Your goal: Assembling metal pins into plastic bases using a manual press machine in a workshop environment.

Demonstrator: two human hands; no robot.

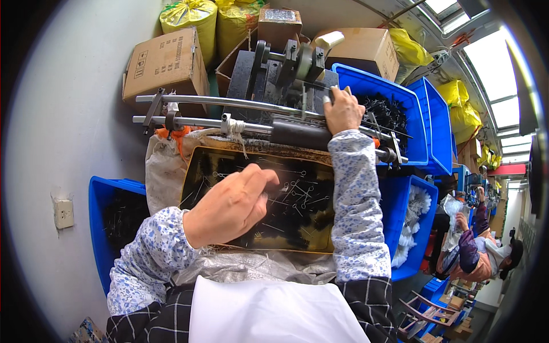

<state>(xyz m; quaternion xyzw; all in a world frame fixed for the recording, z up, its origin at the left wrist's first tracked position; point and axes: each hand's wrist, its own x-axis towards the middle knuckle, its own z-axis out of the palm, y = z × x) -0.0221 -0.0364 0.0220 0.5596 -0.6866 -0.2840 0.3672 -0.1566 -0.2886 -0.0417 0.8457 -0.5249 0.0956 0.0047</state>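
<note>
My left hand (231,206) hangs over the shallow black tray (200,157), fingers pinched narrow on what looks like one thin wire piece (273,188); the wire is too fine to be sure of. The rest of the wire pieces (297,191) lie scattered loose in the tray, crossing each other over black bristle tufts. My right hand (342,111) is closed around the machine (286,63) fitting, at the long steel rods (229,103) just above the tray.

My take on doing this well: pick one wire only, by its end, and lift it straight so it doesn't drag tangled neighbours along. Keep the right hand steady on the fitting, fingers clear of the roller parts. Blue bin (409,148) of black brush stock sits just past my right hand; the white-brush bin (426,228) is below it.
</note>
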